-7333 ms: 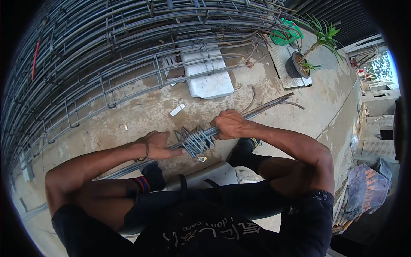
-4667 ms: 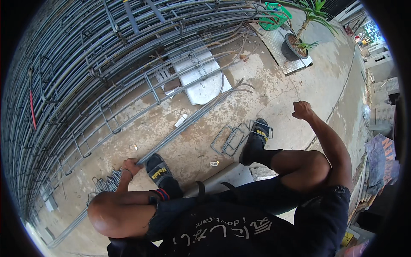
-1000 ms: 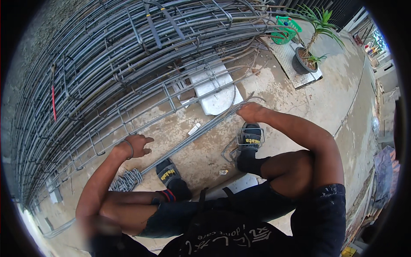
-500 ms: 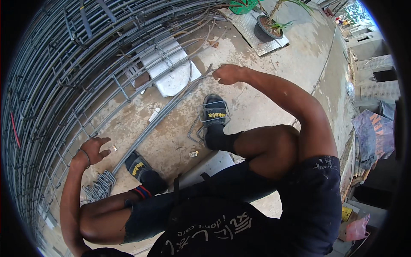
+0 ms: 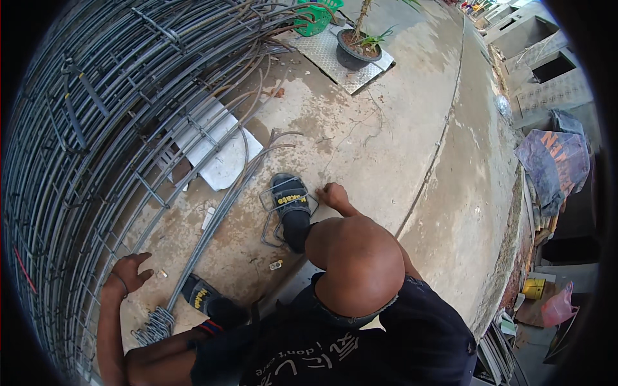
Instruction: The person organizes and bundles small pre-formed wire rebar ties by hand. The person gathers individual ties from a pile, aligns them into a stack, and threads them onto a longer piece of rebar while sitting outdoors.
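My left hand is open, fingers apart, beside the edge of the steel rebar cages, holding nothing. My right hand is closed beside the bent wire stirrups around my right sandal. Whether its fingertips grip a stirrup is hidden. Between my feet and the cages lies a bundle of long thin steel rods, curved at the far end. A cluster of bent stirrups hangs at the near end, by my left sandal.
Pincers with dark handles rest on the cages. A pale flat slab lies partly under them. Farther off stand a potted plant on a metal plate and a green basket. A dark sheet lies at right.
My right hand has let go of the curved rod ends and come back toward my right foot. My right knee now covers part of that arm. My left hand stays by the cages.
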Available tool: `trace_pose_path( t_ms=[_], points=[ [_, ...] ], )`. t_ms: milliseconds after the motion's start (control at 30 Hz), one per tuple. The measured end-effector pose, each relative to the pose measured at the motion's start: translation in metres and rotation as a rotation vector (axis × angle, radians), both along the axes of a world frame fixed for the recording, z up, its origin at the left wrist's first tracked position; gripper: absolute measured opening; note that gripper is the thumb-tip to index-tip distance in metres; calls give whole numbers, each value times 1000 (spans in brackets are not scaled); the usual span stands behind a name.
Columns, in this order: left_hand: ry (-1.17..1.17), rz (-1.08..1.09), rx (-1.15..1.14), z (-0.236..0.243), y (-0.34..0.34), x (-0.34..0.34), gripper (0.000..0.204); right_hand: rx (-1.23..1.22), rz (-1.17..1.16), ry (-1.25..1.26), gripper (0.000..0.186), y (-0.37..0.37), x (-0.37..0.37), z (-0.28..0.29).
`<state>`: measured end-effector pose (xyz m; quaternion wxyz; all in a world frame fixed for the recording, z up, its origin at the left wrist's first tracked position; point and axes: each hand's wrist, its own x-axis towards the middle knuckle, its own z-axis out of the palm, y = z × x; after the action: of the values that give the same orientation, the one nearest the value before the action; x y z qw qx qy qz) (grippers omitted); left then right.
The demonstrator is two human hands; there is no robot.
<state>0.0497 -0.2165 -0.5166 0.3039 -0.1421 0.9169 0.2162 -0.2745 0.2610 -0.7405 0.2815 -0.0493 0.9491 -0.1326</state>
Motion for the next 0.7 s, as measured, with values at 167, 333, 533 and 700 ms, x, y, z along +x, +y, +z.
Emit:
trace_pose_path(
  t_ms=[167, 333, 533, 700],
  points=[
    [28, -54, 18, -6, 1, -9, 45, -77, -39, -37, 46, -12, -1, 2],
    [111, -95, 34, 2, 8, -25, 44, 29, -207, 159, 48, -6, 1, -33],
    [154, -139, 51, 0, 8, -17, 44, -471, -417, -46, 45, 3, 0, -17],
    [121, -75, 154, 11, 26, -29, 44, -1121, -262, -132, 36, -23, 10, 113]
  ],
)
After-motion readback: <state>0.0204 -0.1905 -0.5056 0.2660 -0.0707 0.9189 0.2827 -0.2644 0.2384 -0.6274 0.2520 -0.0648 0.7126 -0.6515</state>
